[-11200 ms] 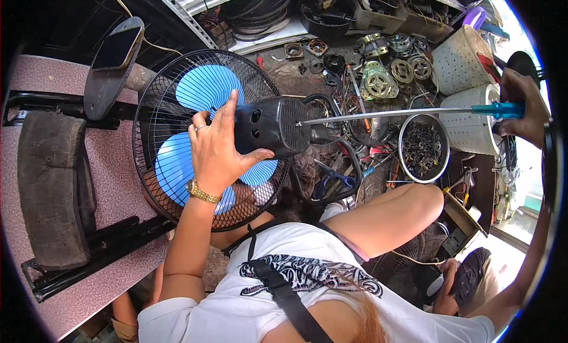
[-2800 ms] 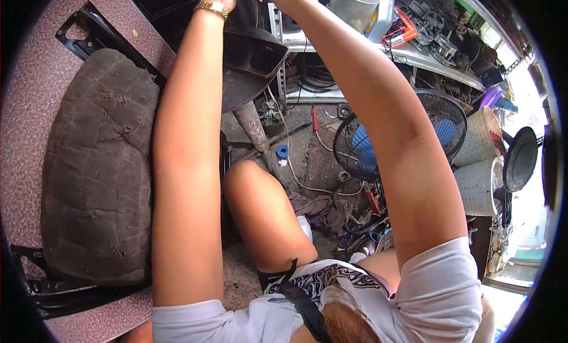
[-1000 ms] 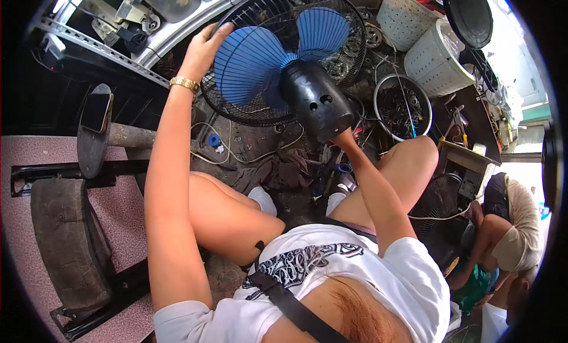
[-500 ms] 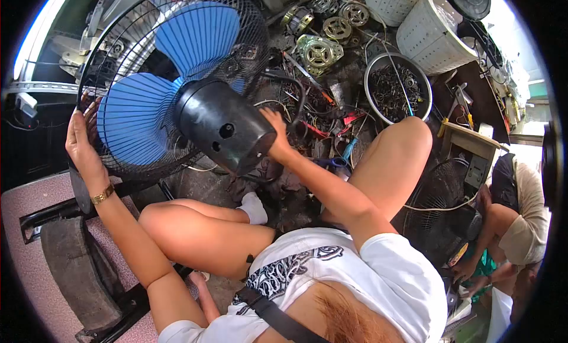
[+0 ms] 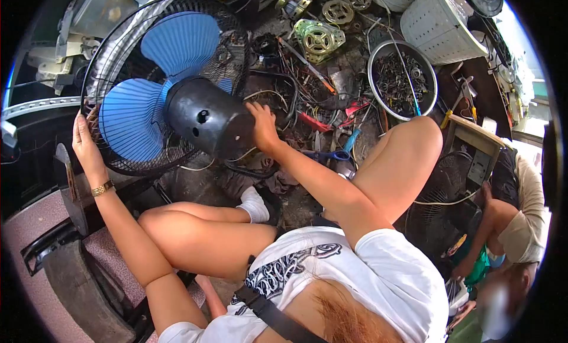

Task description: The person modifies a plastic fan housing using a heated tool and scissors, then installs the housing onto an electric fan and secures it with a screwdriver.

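An electric fan with blue blades (image 5: 133, 115), a black wire guard (image 5: 236, 83) and a black motor housing (image 5: 204, 121) is held up in front of me, tilted. My left hand (image 5: 89, 151) grips the guard's left rim, its fingers partly hidden behind the wires. Against the rear end of the housing rests my right hand (image 5: 264, 128), fingers curled over its edge and thumb side out of sight. Below the right hand, blue-handled scissors (image 5: 337, 155) and a blue-handled screwdriver (image 5: 351, 140) lie among scraps on the floor.
A metal basin (image 5: 402, 80) full of small parts stands at right, beside a white perforated basket (image 5: 441, 29). Several motor parts (image 5: 319, 40) lie at the back. A pink bench (image 5: 35, 216) is at left. Another person (image 5: 526, 195) sits at far right near a second fan (image 5: 441, 183).
The fan has shifted slightly left in view and turned a little, with both hands still on it. My right hand has moved slightly left and down. The other person has leaned lower.
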The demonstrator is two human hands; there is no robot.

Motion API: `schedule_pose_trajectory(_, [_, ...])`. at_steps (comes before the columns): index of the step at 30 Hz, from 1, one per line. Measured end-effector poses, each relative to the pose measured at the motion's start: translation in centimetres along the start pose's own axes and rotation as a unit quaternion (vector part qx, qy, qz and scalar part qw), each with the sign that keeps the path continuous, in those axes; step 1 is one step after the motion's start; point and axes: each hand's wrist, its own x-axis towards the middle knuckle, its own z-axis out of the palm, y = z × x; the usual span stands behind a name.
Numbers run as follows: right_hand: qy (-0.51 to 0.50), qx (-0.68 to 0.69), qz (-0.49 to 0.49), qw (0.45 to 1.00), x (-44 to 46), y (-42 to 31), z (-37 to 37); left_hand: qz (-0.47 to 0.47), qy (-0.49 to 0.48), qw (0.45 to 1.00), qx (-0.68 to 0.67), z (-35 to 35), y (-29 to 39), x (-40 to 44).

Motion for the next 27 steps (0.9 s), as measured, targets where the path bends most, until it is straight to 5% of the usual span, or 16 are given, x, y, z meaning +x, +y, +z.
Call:
schedule_pose_trajectory(3, [-0.099, -0.066, -0.018, 0.993, 0.4, -1.2, -0.9, -0.035, 0.006, 0.999, 0.006, -1.1, -1.1, 0.8])
schedule_pose_trajectory(7, [-0.068, -0.054, -0.025, 0.996, -1.5, -5.2, -4.7, 0.01, 0.046, 0.995, 0.085, 0.2, -0.2, 0.5])
schedule_pose_trajectory(10, [-0.001, -0.097, -0.118, 0.988, -4.1, -5.7, -6.9, 0.017, 0.053, 0.99, 0.132, 1.6, 1.6, 0.3])
schedule_pose_trajectory(13, [-0.097, -0.172, -0.261, 0.945, -7.1, -5.1, -9.9, 0.023, 0.037, 0.992, 0.12, 1.7, 1.6, 0.4])
schedule_pose_trajectory(15, [-0.464, -0.141, -0.281, 0.828, -8.3, -4.1, -12.2, 0.036, 0.013, 0.992, 0.12, 1.7, 2.0, 0.6])
schedule_pose_trajectory(16, [-0.521, -0.174, -0.272, 0.79, -8.7, -2.7, -13.8, 0.032, 0.013, 0.992, 0.121, 1.8, 2.1, 0.5])
schedule_pose_trajectory(18, [-0.675, -0.324, -0.095, 0.657, -8.0, 1.3, -16.4, 0.124, 0.023, 0.98, 0.155, 2.9, 3.6, -0.1])
schedule_pose_trajectory(19, [-0.669, -0.412, -0.077, 0.614, -6.8, 2.6, -18.1, 0.139, 0.023, 0.977, 0.157, 3.2, 4.3, -0.4])
schedule_pose_trajectory(20, [-0.623, -0.473, 0.01, 0.622, -5.3, 3.2, -19.2, 0.138, 0.022, 0.978, 0.158, 3.4, 4.7, -0.6])
schedule_pose_trajectory(21, [-0.584, -0.508, -0.032, 0.632, -3.7, 5.3, -20.4, 0.144, 0.025, 0.979, 0.143, 3.5, 5.0, -0.8])
schedule_pose_trajectory(22, [-0.469, -0.479, 0.011, 0.741, -3.1, 11.3, -20.7, 0.149, 0.027, 0.98, 0.127, 3.6, 5.3, -1.0])
schedule_pose_trajectory(26, [-0.224, -0.21, 0.065, 0.949, 2.5, 18.0, -22.4, 0.164, 0.055, 0.979, 0.105, 4.1, 6.4, -1.4])
schedule_pose_trajectory(27, [-0.164, -0.213, 0.075, 0.96, 2.8, 18.5, -22.1, 0.161, 0.054, 0.979, 0.108, 4.3, 6.8, -1.4])
